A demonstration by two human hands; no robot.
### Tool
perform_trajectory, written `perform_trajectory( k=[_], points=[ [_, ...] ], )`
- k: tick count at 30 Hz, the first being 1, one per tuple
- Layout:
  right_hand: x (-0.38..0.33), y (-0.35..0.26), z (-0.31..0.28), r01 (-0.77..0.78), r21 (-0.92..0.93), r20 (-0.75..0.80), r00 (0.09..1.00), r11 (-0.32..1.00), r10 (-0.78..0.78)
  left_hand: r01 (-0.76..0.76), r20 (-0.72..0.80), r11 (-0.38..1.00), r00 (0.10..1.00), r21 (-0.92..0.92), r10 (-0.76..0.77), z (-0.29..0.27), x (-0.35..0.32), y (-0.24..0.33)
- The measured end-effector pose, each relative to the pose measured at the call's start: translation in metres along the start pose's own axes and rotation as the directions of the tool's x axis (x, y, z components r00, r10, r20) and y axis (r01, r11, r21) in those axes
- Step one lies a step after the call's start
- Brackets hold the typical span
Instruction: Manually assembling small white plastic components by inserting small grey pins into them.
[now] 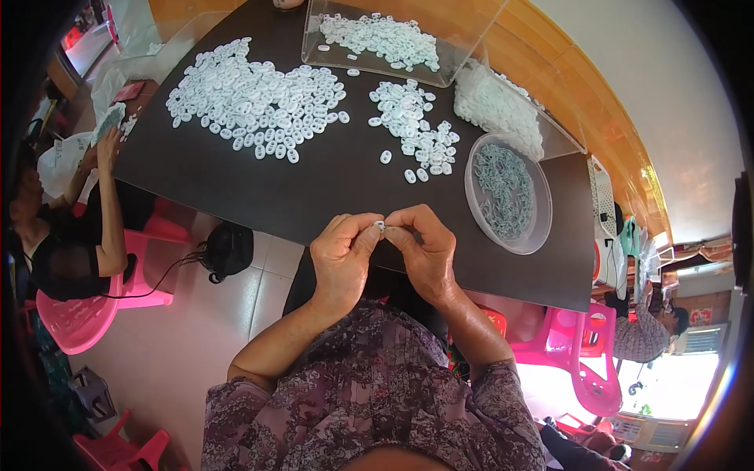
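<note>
Just past the table's near edge, my left hand (343,253) pinches a small white oval plastic piece (379,224) between thumb and forefinger. My right hand (425,250) meets it there, thumb and forefinger closed at the same piece; whatever tiny part those fingertips hold is too small to make out. Ahead lies a small heap of white oval pieces with two holes (416,125). Farther left spreads a larger heap of the same pieces (255,98). To the right stands a round clear tub (540,228) with many small grey-green parts (503,192) inside.
A clear bin (377,71) with more white pieces stands at the dark table's (314,196) far side, beside a bin of bagged white pieces (499,110). Another person (86,228) sits at left. Pink chairs (565,345) flank the table; a person (644,337) is far right.
</note>
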State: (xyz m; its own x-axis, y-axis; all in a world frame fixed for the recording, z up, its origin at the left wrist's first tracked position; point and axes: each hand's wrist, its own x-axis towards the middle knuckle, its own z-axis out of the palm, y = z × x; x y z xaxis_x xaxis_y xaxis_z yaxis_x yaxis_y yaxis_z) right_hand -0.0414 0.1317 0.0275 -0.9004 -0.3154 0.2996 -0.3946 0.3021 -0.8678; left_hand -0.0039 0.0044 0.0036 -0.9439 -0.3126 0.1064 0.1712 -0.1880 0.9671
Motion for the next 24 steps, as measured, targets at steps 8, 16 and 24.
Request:
perform_trajectory(
  k=[8, 16, 24],
  points=[
    [0.003, 0.005, 0.013, 0.133, -0.101, -0.097, 0.985, 0.986, -0.143, -0.39, -0.025, 0.829, 0.9, 0.402, 0.435, 0.006, 0.003, -0.005],
    [0.026, 0.008, 0.001, 0.193, -0.234, -0.014, 0.979, 0.953, -0.202, 0.123, -0.041, 0.975, 0.99, -0.184, -0.133, -0.008, 0.011, -0.02],
    [0.093, 0.05, -0.007, 0.433, -0.697, 0.188, 0.879, 0.571, -0.437, 0.118, -0.012, 0.943, 0.992, -0.312, -0.128, -0.014, 0.018, -0.013]
  ],
)
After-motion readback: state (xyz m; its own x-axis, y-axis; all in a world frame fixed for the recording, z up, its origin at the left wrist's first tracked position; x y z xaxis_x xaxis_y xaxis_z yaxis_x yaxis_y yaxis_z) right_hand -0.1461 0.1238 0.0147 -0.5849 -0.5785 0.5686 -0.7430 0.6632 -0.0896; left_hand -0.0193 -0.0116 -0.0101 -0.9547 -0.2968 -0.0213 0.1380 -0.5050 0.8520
